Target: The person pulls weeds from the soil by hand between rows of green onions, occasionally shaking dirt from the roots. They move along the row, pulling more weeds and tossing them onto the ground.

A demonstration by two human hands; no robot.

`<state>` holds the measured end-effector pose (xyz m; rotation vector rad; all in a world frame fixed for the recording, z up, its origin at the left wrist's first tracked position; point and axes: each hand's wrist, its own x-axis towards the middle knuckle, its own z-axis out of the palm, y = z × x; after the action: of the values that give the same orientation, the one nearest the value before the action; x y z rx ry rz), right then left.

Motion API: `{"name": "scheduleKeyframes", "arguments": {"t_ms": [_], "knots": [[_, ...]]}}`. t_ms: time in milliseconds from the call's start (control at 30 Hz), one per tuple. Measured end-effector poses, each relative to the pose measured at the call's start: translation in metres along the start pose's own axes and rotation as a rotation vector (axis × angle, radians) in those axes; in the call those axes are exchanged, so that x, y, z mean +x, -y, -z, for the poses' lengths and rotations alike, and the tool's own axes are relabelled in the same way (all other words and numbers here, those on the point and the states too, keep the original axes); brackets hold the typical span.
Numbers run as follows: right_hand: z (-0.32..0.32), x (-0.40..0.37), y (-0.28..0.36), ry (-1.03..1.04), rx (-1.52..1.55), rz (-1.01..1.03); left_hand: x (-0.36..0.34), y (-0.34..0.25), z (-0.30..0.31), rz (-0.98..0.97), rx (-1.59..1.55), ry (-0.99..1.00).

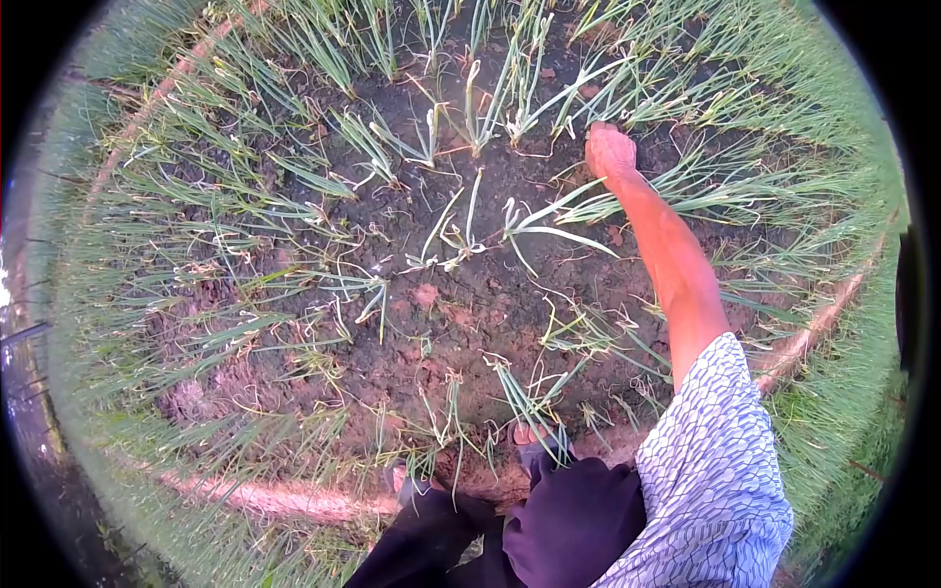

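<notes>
One hand only, the right hand (pixel 610 152), is seen, stretched far forward on a bare arm from a patterned sleeve (pixel 711 470); the left hand is not shown. The right hand is lowered to the dark soil (pixel 461 314) at the foot of a clump of onion shoots (pixel 642 103) near the far side of the bed. Its fingers are curled downward and hidden behind its back, so whether anything is pinched cannot be told. Much of the middle of the bed is seen as bare earth between thin, well-spaced shoots, and the ground there may be judged already worked over. Thicker green growth is crowded along the far rows and the grass (pixel 833 392) at the edges, so that part seems left to do. Toes (pixel 529 433) are planted at the near rim.
</notes>
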<state>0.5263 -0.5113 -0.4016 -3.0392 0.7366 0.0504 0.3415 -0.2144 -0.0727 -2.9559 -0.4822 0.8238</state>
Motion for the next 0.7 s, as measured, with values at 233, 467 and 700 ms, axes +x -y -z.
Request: {"name": "scheduleKeyframes", "arguments": {"t_ms": [233, 467, 700], "knots": [[0.01, -0.029, 0.037, -0.049, 0.301, 0.458, -0.005, 0.002, -0.001, 0.03, 0.017, 0.072], [-0.008, -0.025, 0.103, 0.029, 0.434, 0.556, -0.009, 0.004, 0.001, 0.042, 0.015, 0.105], [-0.018, -0.011, 0.145, -0.06, 0.251, 0.309, 0.0, 0.01, 0.002, 0.071, 0.007, 0.15]]}}
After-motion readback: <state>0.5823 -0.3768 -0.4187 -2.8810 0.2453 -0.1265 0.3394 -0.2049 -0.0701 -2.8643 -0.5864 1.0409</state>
